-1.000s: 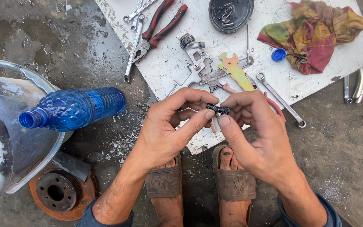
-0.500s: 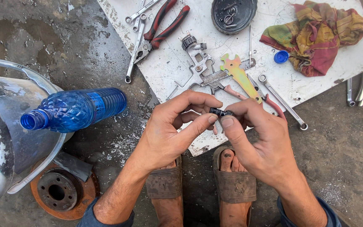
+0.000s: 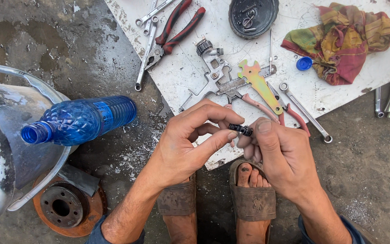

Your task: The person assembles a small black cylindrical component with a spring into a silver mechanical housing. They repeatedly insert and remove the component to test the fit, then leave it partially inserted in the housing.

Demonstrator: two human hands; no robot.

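While both hands meet above the sandalled feet, the left hand (image 3: 183, 149) and right hand (image 3: 280, 156) pinch a small black threaded part (image 3: 241, 130) between thumbs and fingertips (it sits just near of the white board (image 3: 181, 77)). A metal spray gun (image 3: 213, 77) lies beyond; a blue bottle (image 3: 80, 119) rests left.
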